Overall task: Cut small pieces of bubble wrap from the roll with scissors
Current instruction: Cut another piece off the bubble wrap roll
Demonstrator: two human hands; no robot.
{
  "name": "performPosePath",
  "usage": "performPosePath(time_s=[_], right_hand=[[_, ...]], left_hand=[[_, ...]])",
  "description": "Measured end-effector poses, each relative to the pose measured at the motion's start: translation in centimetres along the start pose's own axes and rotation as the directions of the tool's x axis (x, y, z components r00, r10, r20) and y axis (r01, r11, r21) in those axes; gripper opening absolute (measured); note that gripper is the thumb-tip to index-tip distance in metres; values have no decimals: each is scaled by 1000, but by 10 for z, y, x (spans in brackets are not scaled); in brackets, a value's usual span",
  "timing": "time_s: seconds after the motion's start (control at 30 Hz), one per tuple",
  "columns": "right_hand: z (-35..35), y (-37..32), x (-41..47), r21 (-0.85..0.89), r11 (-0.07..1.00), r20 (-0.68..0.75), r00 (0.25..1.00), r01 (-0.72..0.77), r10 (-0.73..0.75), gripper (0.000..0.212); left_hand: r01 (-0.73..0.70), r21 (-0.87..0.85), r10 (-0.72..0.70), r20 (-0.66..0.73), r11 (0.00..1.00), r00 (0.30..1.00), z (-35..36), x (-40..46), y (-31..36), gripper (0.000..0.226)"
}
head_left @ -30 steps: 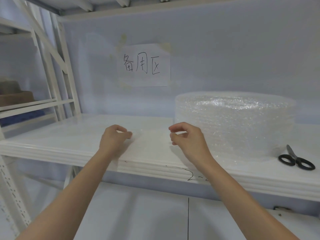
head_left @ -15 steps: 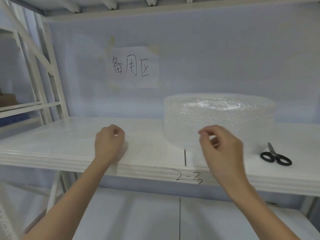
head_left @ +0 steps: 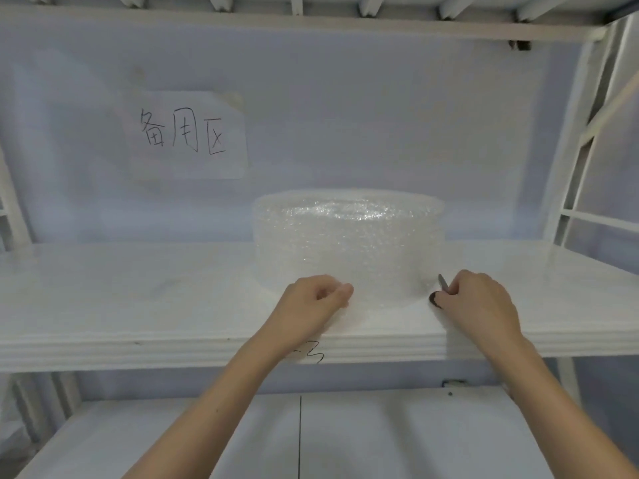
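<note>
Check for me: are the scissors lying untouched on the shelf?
No, the right hand is closed over the scissors, leaving only a blade tip and handle edge visible.

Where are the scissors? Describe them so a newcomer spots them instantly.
Find the big bubble wrap roll on the white shelf. At its lower right edge, the right hand covers the scissors. Only a grey blade tip and black handle show, the shelf's sole dark item.

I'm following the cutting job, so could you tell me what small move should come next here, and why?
Probably lift the scissors and bring them across to the loose wrap. The right hand is closed over them on the shelf, only a blade tip and one handle showing, while the left hand pinches the wrap's free end in front of the roll.
</note>
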State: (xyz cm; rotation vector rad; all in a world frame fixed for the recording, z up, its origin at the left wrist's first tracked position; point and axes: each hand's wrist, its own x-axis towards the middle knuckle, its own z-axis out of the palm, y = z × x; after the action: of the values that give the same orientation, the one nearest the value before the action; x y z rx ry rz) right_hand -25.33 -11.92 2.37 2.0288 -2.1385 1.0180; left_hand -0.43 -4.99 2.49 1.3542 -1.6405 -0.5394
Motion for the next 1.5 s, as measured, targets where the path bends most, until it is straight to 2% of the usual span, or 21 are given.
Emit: performPosePath(time_s=[0.07,0.13,0.3,0.5,0.6,0.73,0.77,0.83,0.87,0.9,0.97,1.07,1.1,1.13,1.17,1.2,1.27,1.33,1.4,1.5], right_hand=[[-5,2,8,-15,999,34,999,-28,28,39],[-13,2,13,-52,996,85,993,-74,78,39],[-30,-4,17,-220,975,203,976,-30,76,38],[-43,-4,18,-275,961,332,940,19,77,33],[-48,-1,18,-273,962,352,933,28,73,32],[-49,14,16,-202,979,297,951,-23,84,37],[-52,19,14,-139,988,280,955,-62,99,39],[-58,29,7,121,978,269,954,-169,131,41],[-60,35,1,300,925,290,946,-233,144,42],[-60,41,-6,483,827,321,937,-289,139,40],[-58,51,-24,736,578,360,927,-352,107,27],[-53,51,-52,874,301,391,920,-381,27,16],[-49,49,-61,882,224,431,902,-414,-29,23],[-44,45,-70,878,175,467,878,-446,-104,39],[-38,40,-81,860,146,509,843,-489,-175,52],[-32,32,-91,835,141,551,801,-533,-234,52],[-20,14,-112,791,185,610,725,-583,-321,27],[-9,-2,-127,758,258,650,664,-599,-371,14],[4,-12,-134,735,286,675,626,-615,-391,13],[22,-19,-140,719,238,684,601,-653,-414,16]], left_hand=[[-16,4,16,-16,1000,1000,2,1,-1,15],[-32,-5,32,-27,999,999,2,-1,-1,10],[-95,-72,100,70,993,993,0,-8,-1,15],[-94,-106,105,103,990,989,1,-11,3,19],[-96,-109,114,169,989,979,1,-13,6,19],[-148,-42,154,244,988,958,11,-16,13,21],[-160,-25,161,226,987,961,13,-16,15,20],[-152,-7,152,155,988,976,14,-15,18,19],[-143,-17,144,120,990,982,12,-14,17,20],[-132,-42,135,88,990,987,8,-13,16,20],[-99,-106,103,32,989,994,-1,-13,12,17],[-25,-115,19,-55,993,998,-10,-14,4,10],[3,-100,-10,-70,995,997,-11,-14,2,11],[30,-91,-37,-76,995,996,-10,-15,1,13],[53,-85,-59,-75,995,995,-9,-15,0,15],[67,-79,-73,-72,995,995,-9,-16,0,16],[77,-67,-81,-48,995,996,-7,-18,1,18],[84,-88,-85,-1,993,996,-8,-19,3,13],[99,-120,-95,37,988,995,-11,-21,3,7],[110,-118,-106,43,987,993,-16,-21,0,10]])
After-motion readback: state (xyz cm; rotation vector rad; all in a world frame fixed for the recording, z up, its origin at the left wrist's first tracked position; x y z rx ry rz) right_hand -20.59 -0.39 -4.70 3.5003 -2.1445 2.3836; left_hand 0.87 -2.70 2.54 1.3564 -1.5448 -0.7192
